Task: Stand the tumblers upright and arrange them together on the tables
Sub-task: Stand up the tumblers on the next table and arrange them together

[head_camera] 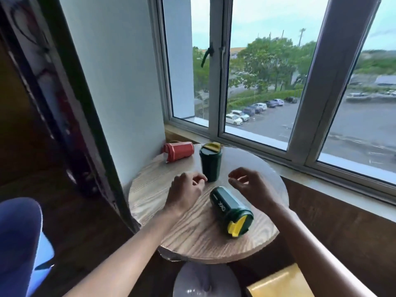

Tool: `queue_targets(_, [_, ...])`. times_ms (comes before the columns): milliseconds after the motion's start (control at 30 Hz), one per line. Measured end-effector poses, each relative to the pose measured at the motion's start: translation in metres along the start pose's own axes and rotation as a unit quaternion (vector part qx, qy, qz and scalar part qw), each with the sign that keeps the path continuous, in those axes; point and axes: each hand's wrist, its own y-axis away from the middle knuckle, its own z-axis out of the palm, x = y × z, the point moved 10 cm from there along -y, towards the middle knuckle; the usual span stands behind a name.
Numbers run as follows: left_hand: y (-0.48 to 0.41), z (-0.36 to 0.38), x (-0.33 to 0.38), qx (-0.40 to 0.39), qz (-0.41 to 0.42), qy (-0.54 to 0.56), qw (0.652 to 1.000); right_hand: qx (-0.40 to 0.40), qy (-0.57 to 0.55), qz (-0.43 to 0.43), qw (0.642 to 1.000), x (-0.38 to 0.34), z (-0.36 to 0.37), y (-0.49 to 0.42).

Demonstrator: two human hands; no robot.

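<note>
Hands over round wooden table (182, 239), both empty, fingers loosely curled and apart, gripping nothing. Left hand (185, 190) hovering just left of upright green tumbler (210, 166), fingertips (200, 179) near its lower wall, contact unclear. Right hand (251, 185) hovering to the right of that tumbler and just beyond the far end of lying green tumbler (230, 210), apart from it.

Upright green tumbler: dark green body, yellow flip lid on top, standing toward the far middle of the table. Lying green tumbler: same dark green with white lettering on its side, resting on its side at near centre, base pointing far, yellow-tabbed lid pointing near-right. Red tumbler (178, 151): on its side at the far left edge, close to the wall, well apart from both hands.

Lids shut on both green ones; contents not visible.
</note>
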Motion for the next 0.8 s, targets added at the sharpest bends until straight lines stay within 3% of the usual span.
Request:
queue_targets(333, [-0.131, 0.007, -0.107, 0.015, -0.077, 0.005, 0.997, -0.05, 0.115, 0.011, 0.992, 0.02, 0.046, -0.133])
queue_targets(533, [-0.182, 0.009, -0.169, 0.051, -0.118, -0.01, 0.992, -0.141, 0.165, 0.028, 0.976, 0.045, 0.082, -0.178])
queue_targets(633, [-0.204, 0.014, -0.193, 0.054, -0.153, 0.018, 0.987, -0.156, 0.15, 0.036, 0.976, 0.049, 0.092, -0.185])
queue_targets(800, [-0.237, 0.041, -0.24, -0.005, -0.223, 0.087, 0.971, -0.143, 0.106, 0.055, 0.982, 0.052, 0.094, -0.187])
